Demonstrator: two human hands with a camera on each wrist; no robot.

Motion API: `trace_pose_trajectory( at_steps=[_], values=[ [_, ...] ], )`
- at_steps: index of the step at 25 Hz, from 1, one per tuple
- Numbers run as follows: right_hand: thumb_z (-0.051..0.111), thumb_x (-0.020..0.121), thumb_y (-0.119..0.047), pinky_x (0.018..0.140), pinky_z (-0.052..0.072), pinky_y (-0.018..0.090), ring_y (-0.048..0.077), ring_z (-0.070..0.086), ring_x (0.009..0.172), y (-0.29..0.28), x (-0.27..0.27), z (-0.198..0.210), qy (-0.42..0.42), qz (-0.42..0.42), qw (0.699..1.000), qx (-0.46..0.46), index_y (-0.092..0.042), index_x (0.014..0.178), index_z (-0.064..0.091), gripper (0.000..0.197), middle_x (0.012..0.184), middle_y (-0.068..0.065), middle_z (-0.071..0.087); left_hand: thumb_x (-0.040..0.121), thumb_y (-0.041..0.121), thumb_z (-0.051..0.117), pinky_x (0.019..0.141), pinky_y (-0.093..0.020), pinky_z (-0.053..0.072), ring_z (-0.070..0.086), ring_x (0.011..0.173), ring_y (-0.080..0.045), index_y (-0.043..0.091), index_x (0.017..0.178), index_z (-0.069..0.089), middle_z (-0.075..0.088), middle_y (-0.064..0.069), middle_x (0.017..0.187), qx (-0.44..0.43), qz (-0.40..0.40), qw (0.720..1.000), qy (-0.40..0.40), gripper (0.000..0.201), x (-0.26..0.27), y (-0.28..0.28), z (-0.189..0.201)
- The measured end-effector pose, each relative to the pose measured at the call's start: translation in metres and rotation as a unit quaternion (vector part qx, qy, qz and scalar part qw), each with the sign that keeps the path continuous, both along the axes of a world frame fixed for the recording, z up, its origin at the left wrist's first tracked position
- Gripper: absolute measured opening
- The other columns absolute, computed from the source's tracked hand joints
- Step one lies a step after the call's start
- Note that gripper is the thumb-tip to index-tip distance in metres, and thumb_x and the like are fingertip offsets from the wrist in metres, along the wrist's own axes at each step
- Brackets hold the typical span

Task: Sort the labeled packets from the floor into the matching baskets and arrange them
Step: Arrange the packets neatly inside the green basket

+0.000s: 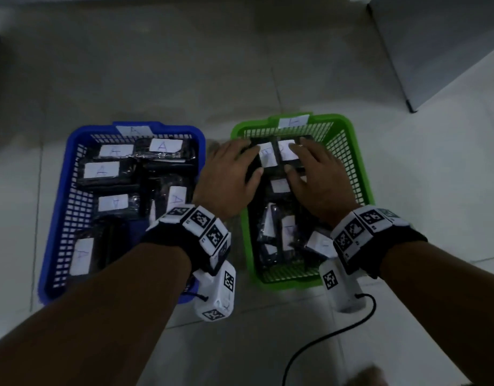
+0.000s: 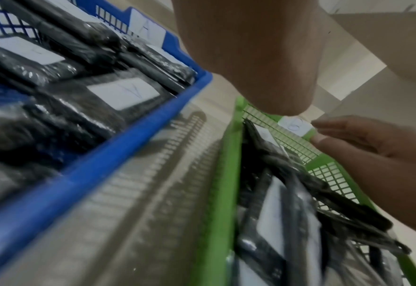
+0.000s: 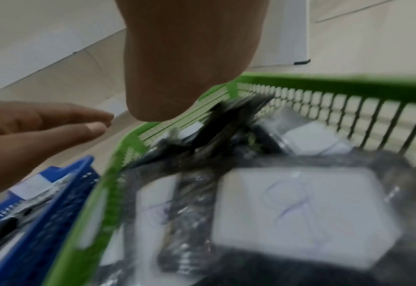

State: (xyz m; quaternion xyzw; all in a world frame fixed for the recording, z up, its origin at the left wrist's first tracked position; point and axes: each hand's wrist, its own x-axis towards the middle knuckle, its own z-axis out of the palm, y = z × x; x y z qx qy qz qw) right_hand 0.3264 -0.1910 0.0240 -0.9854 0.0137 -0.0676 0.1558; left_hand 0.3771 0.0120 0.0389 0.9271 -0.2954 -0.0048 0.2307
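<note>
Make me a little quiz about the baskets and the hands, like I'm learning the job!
1. True or false: both hands are over the green basket.
2. Which letter is on the labels of the packets in the blue basket? A) A B) C C) Z
3. Fill in: the left hand and right hand lie with fingers ____ on the packets at the far end.

Key: 1 true; 2 A; 3 straight (flat).

tiled floor (image 1: 184, 79), black cable (image 1: 324, 338)
</note>
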Motion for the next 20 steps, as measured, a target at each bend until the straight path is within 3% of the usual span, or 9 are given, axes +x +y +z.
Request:
trace_pose_trajectory(
  at_steps=[5,8,13,17,20],
  values=[
    [0.055,0.092,-0.035,0.096,0.050,0.041,0.027,0.054,0.120,-0.050,-0.004,-0.009,0.035,0.030,0.996,0.082,-0.012,0.129,0.057,0.044,0.132,0.010,0.057,0.095,0.034,0.051,0.100,-0.044,0.046,0.052,0.122,-0.030,0.008,0.133,0.056,0.057,-0.012,0.131,0.034,0.058,0.995,0.075,0.046,-0.023,-0.043,-0.004],
    [0.055,0.095,-0.039,0.095,0.049,0.037,0.027,0.056,0.116,-0.063,-0.015,-0.008,0.123,0.052,0.983,0.122,-0.016,0.132,0.056,0.043,0.129,0.009,0.060,0.095,0.034,0.054,0.099,-0.039,0.046,0.052,0.120,-0.028,0.008,0.131,0.057,0.056,-0.012,0.131,0.039,0.091,0.989,0.110,0.044,-0.028,-0.058,-0.008],
    [0.055,0.093,-0.043,0.078,0.055,0.035,0.021,0.067,0.091,-0.066,-0.014,-0.008,0.164,0.050,0.970,0.174,-0.018,0.114,0.067,0.034,0.102,0.004,0.072,0.093,0.040,0.057,0.100,-0.041,0.046,0.052,0.121,-0.032,0.009,0.132,0.055,0.053,-0.016,0.134,0.026,0.163,0.970,0.179,0.049,-0.012,-0.069,-0.016],
    [0.063,0.090,-0.038,0.079,0.053,0.029,0.017,0.066,0.088,-0.055,0.004,-0.002,0.136,-0.022,0.971,0.194,-0.015,0.109,0.068,0.031,0.099,0.001,0.072,0.085,0.050,0.065,0.086,-0.041,0.052,0.060,0.106,-0.033,0.011,0.121,0.054,0.061,-0.014,0.118,0.022,0.185,0.965,0.185,0.055,0.006,-0.076,-0.017],
    [0.062,0.090,-0.040,0.086,0.052,0.033,0.022,0.065,0.097,-0.046,0.018,-0.004,0.151,-0.068,0.974,0.156,-0.013,0.113,0.067,0.036,0.105,0.005,0.071,0.077,0.050,0.072,0.075,-0.038,0.049,0.061,0.103,-0.035,0.010,0.120,0.048,0.062,-0.014,0.114,0.055,0.202,0.962,0.178,0.063,0.011,-0.081,-0.017]
  ],
)
